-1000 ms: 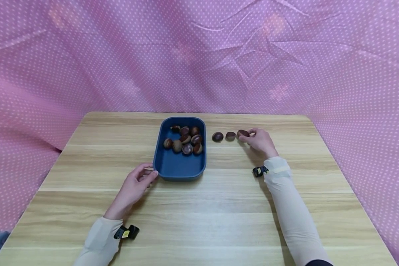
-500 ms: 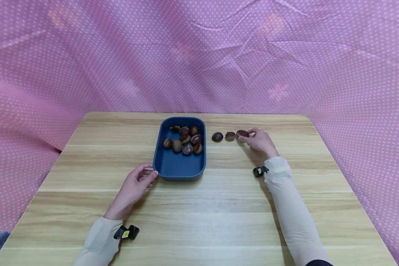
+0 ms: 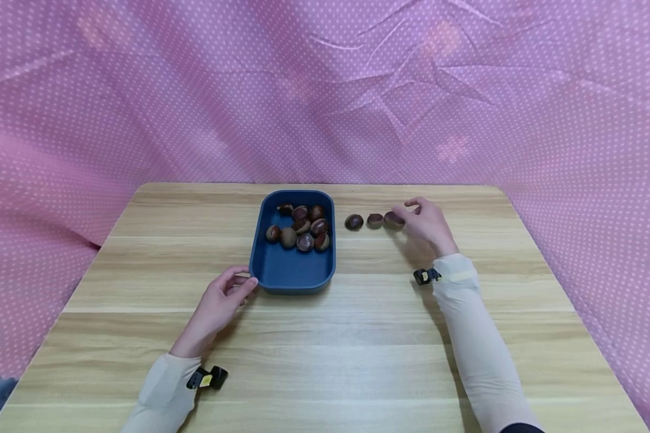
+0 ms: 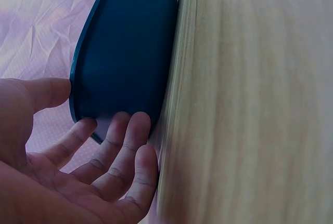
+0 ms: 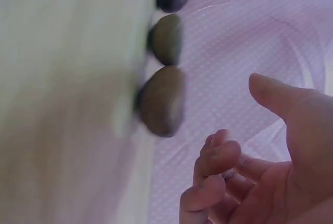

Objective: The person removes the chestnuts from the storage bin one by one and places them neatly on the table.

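Note:
A blue rectangular tray [image 3: 292,272] holds several brown chestnuts [image 3: 304,242], grouped toward its far half. My left hand [image 3: 219,304] holds the tray's near left corner, the thumb at the rim and fingers against the wall, as the left wrist view shows. To the right of the tray, three chestnuts stand in a short row: a dark one [image 3: 354,222], a smaller one [image 3: 375,221] and a larger one [image 5: 163,102]. My right hand [image 3: 427,225] is just beside the larger one, apart from it in the right wrist view, its thumb spread and nothing in its grasp.
The light wooden table [image 3: 325,361] reaches out on all sides of the tray. Behind it and at both sides hangs a pink dotted cloth [image 3: 325,90]. Each wrist wears a small black camera [image 3: 208,377] over a pale sleeve.
The right fingers have let go of the larger chestnut, which was moved slightly left toward the row. My right hand has lifted a little from it. Left hand and tray have stayed still.

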The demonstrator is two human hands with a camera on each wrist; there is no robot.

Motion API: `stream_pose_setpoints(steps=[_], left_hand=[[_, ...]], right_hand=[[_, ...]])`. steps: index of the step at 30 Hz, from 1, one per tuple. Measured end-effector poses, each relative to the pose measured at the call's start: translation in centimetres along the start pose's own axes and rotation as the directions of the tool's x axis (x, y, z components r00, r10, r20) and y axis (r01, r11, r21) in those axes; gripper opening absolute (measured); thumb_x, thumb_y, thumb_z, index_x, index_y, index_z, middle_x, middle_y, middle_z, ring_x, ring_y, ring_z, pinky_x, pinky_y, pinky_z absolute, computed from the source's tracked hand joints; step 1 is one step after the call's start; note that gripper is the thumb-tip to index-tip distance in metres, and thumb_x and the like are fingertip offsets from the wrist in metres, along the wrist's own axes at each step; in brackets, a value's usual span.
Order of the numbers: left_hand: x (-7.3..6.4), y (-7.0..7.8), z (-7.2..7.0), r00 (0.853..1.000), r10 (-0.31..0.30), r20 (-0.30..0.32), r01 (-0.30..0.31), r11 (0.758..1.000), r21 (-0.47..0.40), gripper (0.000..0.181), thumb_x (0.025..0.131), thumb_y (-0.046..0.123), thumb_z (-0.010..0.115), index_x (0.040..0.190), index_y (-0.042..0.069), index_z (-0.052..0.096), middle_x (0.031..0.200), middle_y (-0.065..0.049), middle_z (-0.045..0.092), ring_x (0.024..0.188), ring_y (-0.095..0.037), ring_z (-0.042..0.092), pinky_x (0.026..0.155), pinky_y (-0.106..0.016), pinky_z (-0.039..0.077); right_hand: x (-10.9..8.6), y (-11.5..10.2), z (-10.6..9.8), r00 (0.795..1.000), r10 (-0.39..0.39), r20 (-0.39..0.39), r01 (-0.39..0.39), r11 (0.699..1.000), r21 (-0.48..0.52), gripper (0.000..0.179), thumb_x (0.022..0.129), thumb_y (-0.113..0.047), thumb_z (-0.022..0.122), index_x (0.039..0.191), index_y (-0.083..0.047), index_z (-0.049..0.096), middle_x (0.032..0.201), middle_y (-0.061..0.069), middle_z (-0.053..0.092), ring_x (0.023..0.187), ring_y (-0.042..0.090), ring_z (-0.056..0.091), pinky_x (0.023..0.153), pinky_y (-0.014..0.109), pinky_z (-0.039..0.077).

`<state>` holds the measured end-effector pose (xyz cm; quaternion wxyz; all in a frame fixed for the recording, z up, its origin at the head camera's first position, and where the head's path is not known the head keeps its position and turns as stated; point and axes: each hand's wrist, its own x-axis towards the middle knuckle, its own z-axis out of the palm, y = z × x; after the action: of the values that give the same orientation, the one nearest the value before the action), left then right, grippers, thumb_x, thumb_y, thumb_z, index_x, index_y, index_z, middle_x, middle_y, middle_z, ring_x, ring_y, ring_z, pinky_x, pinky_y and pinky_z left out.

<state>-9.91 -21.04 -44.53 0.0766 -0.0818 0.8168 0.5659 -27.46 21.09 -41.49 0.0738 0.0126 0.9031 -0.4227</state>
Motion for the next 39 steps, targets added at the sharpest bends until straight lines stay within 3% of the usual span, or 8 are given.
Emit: stream_pose_setpoints(steps=[8,12,16,23,27,30,35,39], left_hand=[[-0.1,0.0,0.2,1.0,0.014,-0.01,-0.014,1.0,-0.009,0.039,0.105,0.025,0.06,0.138,0.004,0.055,0.126,-0.021,0.065,0.107,-0.024,0.066,0.082,-0.026,0.054],[-0.1,0.0,0.1,1.0,0.006,-0.007,-0.006,1.0,-0.007,0.04,0.105,0.026,0.06,0.139,0.005,0.054,0.127,-0.021,0.064,0.108,-0.025,0.066,0.082,-0.026,0.054],[0.0,0.0,0.1,1.0,-0.005,-0.003,0.005,1.0,-0.004,0.042,0.105,0.029,0.061,0.14,0.007,0.054,0.128,-0.021,0.064,0.109,-0.025,0.066,0.083,-0.026,0.054],[0.0,0.0,0.0,1.0,-0.001,-0.003,0.001,1.0,0.008,0.042,0.105,0.029,0.061,0.139,0.006,0.054,0.125,-0.021,0.065,0.107,-0.024,0.066,0.083,-0.027,0.054],[0.0,0.0,0.1,1.0,0.006,-0.006,-0.006,1.0,0.013,0.042,0.105,0.029,0.061,0.14,0.006,0.054,0.125,-0.02,0.065,0.107,-0.025,0.066,0.083,-0.027,0.054],[0.1,0.0,0.1,1.0,0.009,-0.003,-0.009,1.0,0.011,0.042,0.105,0.028,0.061,0.139,0.006,0.054,0.125,-0.02,0.065,0.107,-0.026,0.066,0.082,-0.027,0.054],[0.1,0.0,0.1,1.0,-0.004,0.0,0.004,1.0,0.001,0.042,0.105,0.029,0.061,0.139,0.007,0.054,0.126,-0.02,0.065,0.108,-0.025,0.065,0.083,-0.026,0.053],[0.1,-0.1,0.1,1.0,0.0,-0.001,0.0,1.0,-0.005,0.042,0.105,0.029,0.061,0.14,0.006,0.054,0.127,-0.02,0.064,0.11,-0.026,0.065,0.083,-0.026,0.053]], right_hand=[[-0.8,-3.8,0.5,0.996,-0.086,-0.009,0.087,0.989,0.121,0.066,0.093,-0.063,0.064,0.137,-0.015,0.059,0.11,0.009,0.058,0.093,0.022,0.055,0.076,0.034,0.046],[-1.3,-6.6,1.8,0.989,-0.143,0.035,0.13,0.958,0.255,0.056,0.095,-0.055,0.068,0.134,-0.015,0.062,0.092,0.002,0.057,0.071,0.014,0.055,0.062,0.026,0.046],[-1.8,-8.4,3.7,0.969,-0.225,0.104,0.184,0.935,0.302,0.052,0.096,-0.051,0.068,0.135,-0.016,0.062,0.086,0.001,0.058,0.068,0.013,0.054,0.06,0.026,0.047],[-2.0,-9.7,7.4,0.925,-0.331,0.185,0.302,0.939,0.168,0.055,0.095,-0.053,0.068,0.136,-0.018,0.063,0.096,0.004,0.064,0.081,0.02,0.057,0.063,0.031,0.044],[-2.0,-9.8,9.4,0.9,-0.394,0.186,0.379,0.919,0.111,0.054,0.094,-0.05,0.071,0.133,-0.013,0.064,0.093,0.004,0.067,0.077,0.019,0.057,0.063,0.032,0.044],[-1.9,-9.6,10.8,0.881,-0.442,0.166,0.436,0.897,0.076,0.05,0.094,-0.043,0.074,0.129,-0.01,0.066,0.098,0.006,0.07,0.087,0.022,0.061,0.073,0.034,0.048],[-1.9,-9.6,12.4,0.839,-0.532,0.118,0.544,0.828,-0.138,0.045,0.09,-0.041,0.079,0.123,-0.01,0.072,0.127,0.008,0.063,0.122,0.03,0.052,0.104,0.046,0.042],[-2.0,-9.8,13.2,0.812,-0.569,0.128,0.579,0.761,-0.292,0.044,0.088,-0.046,0.079,0.117,-0.013,0.076,0.135,0.007,0.06,0.13,0.032,0.046,0.11,0.054,0.035]])
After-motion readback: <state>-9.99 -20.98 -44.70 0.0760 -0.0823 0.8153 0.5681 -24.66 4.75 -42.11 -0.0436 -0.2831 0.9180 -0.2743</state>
